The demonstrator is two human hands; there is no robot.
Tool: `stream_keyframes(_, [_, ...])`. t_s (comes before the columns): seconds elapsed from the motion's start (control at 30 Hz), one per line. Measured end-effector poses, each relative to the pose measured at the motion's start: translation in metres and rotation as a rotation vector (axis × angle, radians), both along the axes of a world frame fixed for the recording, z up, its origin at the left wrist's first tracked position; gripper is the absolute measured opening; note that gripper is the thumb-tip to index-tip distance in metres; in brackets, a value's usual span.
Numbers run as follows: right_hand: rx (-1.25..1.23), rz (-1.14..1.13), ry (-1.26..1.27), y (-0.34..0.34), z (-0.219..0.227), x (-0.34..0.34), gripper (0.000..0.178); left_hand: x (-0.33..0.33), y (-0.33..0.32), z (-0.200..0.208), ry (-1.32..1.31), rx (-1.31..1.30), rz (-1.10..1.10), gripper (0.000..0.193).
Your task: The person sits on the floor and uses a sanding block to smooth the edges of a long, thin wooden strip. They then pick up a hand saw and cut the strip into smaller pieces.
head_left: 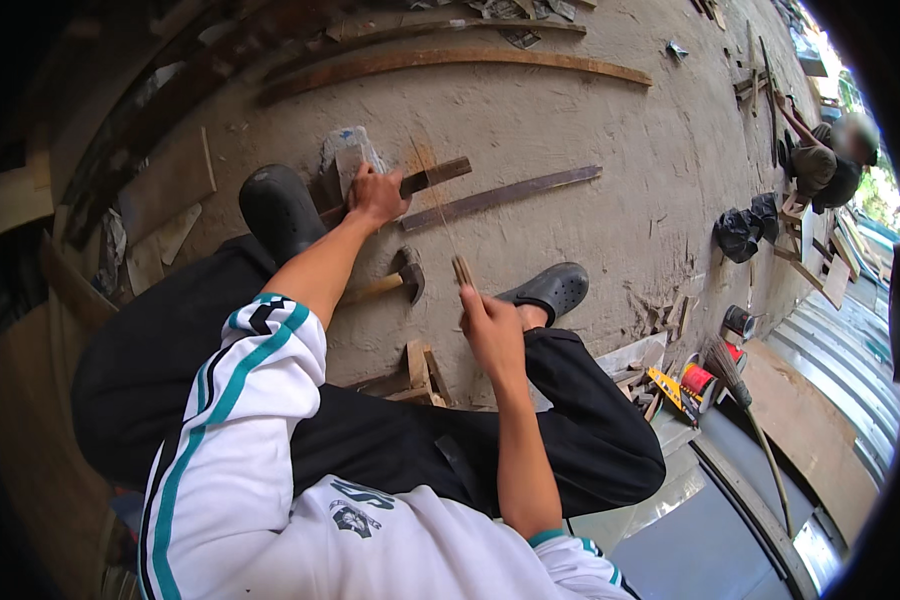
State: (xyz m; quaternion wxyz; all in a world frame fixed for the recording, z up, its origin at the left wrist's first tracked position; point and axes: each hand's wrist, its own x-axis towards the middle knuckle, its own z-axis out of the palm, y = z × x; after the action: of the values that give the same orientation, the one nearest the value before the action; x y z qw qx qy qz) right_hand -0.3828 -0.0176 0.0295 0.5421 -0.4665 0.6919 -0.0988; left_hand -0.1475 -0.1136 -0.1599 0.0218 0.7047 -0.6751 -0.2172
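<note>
My left hand (378, 195) is closed round a dark wooden strip (440, 174), holding it down beside a pale, worn block (351, 158). My right hand (494, 338) grips the wooden handle of a hand saw (462, 270). The saw's thin blade, seen nearly edge-on, reaches up and left across the strip's free part, near orange-brown dust on the ground. A second dark strip (505, 198) lies just right of the held one. Between my forearms rests a hammer (390, 284) with a wooden handle and dark head.
Long boards (460, 62) lie at the far side. Wood offcuts (420, 375) sit between my legs. At right are a broom (745, 400), a red can (698, 380), a black plastic bag (745, 228) and corrugated metal sheets (830, 350). Another person (825, 165) crouches at far right.
</note>
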Motion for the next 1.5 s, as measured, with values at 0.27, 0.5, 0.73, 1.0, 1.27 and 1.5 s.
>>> stream_keyframes(0.27, [-0.044,-0.067,-0.115,-0.026,-0.078,0.008,0.059,-0.015,0.0,0.002,0.007,-0.016,-0.044,0.033])
stream_keyframes(0.5, [-0.019,-0.075,-0.138,0.039,-0.047,-0.021,0.052,-0.002,0.001,-0.002,-0.022,0.013,-0.039,0.034])
stream_keyframes(0.73, [-0.064,-0.05,-0.23,-0.028,-0.107,-0.003,0.053,-0.014,-0.002,0.004,0.026,0.028,-0.061,0.035])
stream_keyframes(1.0, [-0.043,-0.1,-0.274,0.047,-0.068,-0.041,0.047,-0.001,0.004,-0.002,-0.006,-0.044,-0.03,0.034])
stream_keyframes(1.27, [-0.063,-0.067,-0.326,-0.048,-0.121,0.018,0.053,-0.008,0.002,-0.002,-0.019,-0.001,-0.038,0.03])
stream_keyframes(1.5, [-0.051,-0.109,-0.281,0.046,-0.099,-0.042,0.051,-0.001,0.0,-0.002,-0.021,-0.011,-0.045,0.033])
